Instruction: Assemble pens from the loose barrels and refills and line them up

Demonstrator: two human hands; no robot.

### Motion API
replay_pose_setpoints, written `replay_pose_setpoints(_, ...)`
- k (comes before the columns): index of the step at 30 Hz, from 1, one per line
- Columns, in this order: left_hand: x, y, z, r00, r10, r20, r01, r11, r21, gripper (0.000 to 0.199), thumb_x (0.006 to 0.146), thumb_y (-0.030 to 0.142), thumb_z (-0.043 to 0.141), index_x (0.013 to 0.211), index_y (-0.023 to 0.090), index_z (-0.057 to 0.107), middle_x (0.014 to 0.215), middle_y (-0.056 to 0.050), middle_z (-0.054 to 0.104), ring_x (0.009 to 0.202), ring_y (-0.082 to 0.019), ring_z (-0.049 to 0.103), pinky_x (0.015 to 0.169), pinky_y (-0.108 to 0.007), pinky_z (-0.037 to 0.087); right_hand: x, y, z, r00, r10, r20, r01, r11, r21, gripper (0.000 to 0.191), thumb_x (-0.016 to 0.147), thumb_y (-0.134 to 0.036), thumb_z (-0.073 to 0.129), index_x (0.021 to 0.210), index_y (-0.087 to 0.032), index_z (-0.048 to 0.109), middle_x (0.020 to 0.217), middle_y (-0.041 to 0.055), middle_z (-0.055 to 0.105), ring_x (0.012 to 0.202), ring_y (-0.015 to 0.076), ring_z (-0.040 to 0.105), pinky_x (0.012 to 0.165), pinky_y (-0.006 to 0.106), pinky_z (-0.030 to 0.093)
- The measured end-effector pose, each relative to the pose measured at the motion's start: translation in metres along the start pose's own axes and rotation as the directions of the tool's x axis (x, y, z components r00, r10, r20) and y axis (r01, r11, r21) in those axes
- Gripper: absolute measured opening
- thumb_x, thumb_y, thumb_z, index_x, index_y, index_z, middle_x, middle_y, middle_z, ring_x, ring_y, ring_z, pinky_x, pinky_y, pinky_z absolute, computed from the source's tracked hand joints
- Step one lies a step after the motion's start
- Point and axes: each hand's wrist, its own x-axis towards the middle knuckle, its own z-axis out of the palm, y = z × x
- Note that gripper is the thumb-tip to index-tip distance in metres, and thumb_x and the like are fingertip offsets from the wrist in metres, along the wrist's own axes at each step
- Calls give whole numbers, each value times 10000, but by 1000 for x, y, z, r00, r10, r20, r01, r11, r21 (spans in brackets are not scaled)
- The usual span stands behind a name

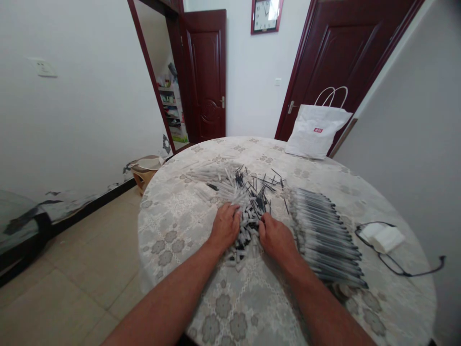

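Observation:
My left hand (226, 225) rests against the left side of a heap of small white and black pen caps (245, 234), its fingers curled inward. Across the heap, my right hand (276, 234) is closed, thumb and fingers together; whatever they pinch is hidden. Thin black pen refills (260, 199) lie loose just beyond the right hand. Clear whitish pen barrels (226, 186) spread out past the left hand. To the right of my right forearm, a neat row of pens with dark ends (324, 230) lies side by side.
The round table wears a patterned cloth (219, 305). Black-framed glasses (392, 269) and a folded white tissue (383, 237) lie at the right. A white paper bag (319, 132) stands at the far edge. A tan stool-like object (144, 170) is on the floor at left.

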Motion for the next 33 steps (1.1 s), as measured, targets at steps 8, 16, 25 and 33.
replay_pose_setpoints(8,3,10,-11,994,87,71,-95,988,119,260,958,143,496,1151,193,662,1022,-107,706,1006,-252,625,933,-409,493,0,2,-2,1000,15,9,-15,1000,-25,167,1033,-306,470,995,-192,586,859,74,735,745,210,677,612,315,240)
replay_pose_setpoints(16,10,5,-22,986,160,-43,-154,979,132,220,953,152,502,1087,178,674,932,-104,729,897,-248,635,870,-390,504,1,4,1,1000,12,14,-12,1000,-28,183,1037,-314,460,1040,-189,593,883,81,737,776,212,682,620,311,248)
replay_pose_setpoints(25,20,6,-44,965,-137,-222,107,984,-141,228,1019,308,447,1073,203,642,782,-28,688,753,-178,660,818,-325,512,2,4,2,999,30,19,-29,998,-55,185,1037,-317,459,1022,-187,590,878,87,732,777,207,675,624,297,272)
replay_pose_setpoints(33,32,2,-42,814,-579,-45,338,535,-774,215,920,421,584,951,215,533,755,1,675,680,-164,662,625,-290,545,2,5,-1,993,14,-115,-14,1000,6,165,1038,-289,469,1074,-178,585,843,72,721,681,182,633,588,291,221)
